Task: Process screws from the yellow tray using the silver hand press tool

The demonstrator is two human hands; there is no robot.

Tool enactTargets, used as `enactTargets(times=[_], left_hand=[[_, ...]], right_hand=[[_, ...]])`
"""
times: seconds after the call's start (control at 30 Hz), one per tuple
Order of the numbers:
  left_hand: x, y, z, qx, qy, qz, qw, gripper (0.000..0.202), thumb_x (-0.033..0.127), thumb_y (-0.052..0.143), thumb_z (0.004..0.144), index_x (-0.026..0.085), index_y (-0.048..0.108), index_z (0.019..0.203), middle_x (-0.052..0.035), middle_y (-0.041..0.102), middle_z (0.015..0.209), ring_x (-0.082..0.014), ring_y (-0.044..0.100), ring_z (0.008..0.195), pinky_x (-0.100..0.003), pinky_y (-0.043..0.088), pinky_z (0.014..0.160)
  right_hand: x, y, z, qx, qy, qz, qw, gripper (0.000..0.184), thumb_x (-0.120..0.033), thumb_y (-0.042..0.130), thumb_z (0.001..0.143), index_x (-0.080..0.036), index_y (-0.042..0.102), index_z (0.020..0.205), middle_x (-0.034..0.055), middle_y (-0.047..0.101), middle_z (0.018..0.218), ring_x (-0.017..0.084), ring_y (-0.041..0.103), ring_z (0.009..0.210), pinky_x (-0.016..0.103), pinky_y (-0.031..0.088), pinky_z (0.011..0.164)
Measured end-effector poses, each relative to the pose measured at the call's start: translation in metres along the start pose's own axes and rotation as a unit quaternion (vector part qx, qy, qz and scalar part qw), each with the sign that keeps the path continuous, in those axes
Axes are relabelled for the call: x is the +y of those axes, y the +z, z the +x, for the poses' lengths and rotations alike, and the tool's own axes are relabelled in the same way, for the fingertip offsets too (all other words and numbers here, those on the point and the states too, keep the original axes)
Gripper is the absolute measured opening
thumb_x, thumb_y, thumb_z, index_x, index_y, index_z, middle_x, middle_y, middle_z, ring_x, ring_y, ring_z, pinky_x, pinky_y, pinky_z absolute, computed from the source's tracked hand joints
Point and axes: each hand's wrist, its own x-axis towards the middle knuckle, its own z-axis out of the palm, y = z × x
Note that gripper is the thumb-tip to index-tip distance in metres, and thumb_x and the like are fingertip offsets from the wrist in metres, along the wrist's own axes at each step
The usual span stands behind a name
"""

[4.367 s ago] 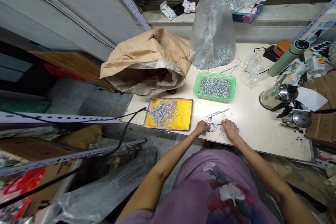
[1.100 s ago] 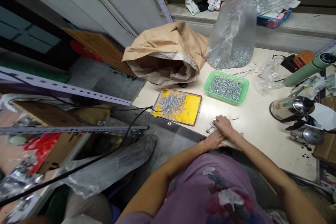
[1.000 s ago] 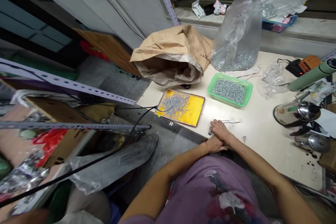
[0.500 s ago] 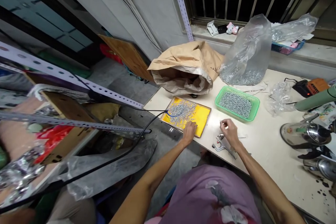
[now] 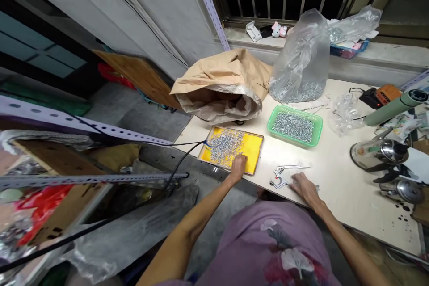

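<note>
My left hand (image 5: 238,164) reaches onto the near edge of a yellow tray (image 5: 252,151). Its fingers are bunched down among a heap of small silver metal pieces (image 5: 225,144). What they pinch is hidden. My right hand (image 5: 304,187) lies flat on the white table (image 5: 338,183), fingers stretched out. Its fingertips are right beside a small metal hand tool (image 5: 282,175) with a long thin handle. The tool lies loose on the table, and neither hand holds it.
A green basket (image 5: 319,130) of silver pieces stands behind the tool. Beyond it are a clear bag (image 5: 300,60) of the same pieces and a brown paper sack (image 5: 221,85). At the right are steel kettles (image 5: 378,154) and a green flask (image 5: 392,107). Perforated shelf rails (image 5: 100,129) and a black cable run at left.
Both hands were together on the tool a second ago. My left hand has moved left onto the yellow tray. My right hand has lowered from a raised pinch to lie flat beside the tool.
</note>
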Motion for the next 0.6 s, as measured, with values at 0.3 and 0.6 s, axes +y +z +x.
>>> enactTargets(times=[0.3,0.6], left_hand=[[0.086,0.034,-0.034,-0.214,-0.141,-0.292,0.921,0.010,0.017,0.062,0.077,0.012,0.070,0.078,0.0030,0.060,0.053,-0.0085,0.055,0.048,-0.017,0.044,0.051],[0.116,0.061,-0.049,-0.220,-0.213,-0.359,0.882,0.005,0.016,0.067,0.073,0.011,0.066,0.072,0.0050,0.054,0.049,-0.0050,0.049,0.045,-0.013,0.040,0.045]], right_hand=[[-0.016,0.007,-0.012,-0.033,0.031,-0.147,0.988,0.020,-0.019,0.039,0.093,-0.023,0.058,0.096,0.0056,0.059,0.096,0.017,0.058,0.085,0.027,0.036,0.066],[-0.001,-0.008,-0.004,-0.040,0.046,-0.163,0.985,0.023,-0.019,0.038,0.093,-0.023,0.058,0.103,0.0078,0.060,0.101,0.018,0.055,0.089,0.028,0.034,0.070]])
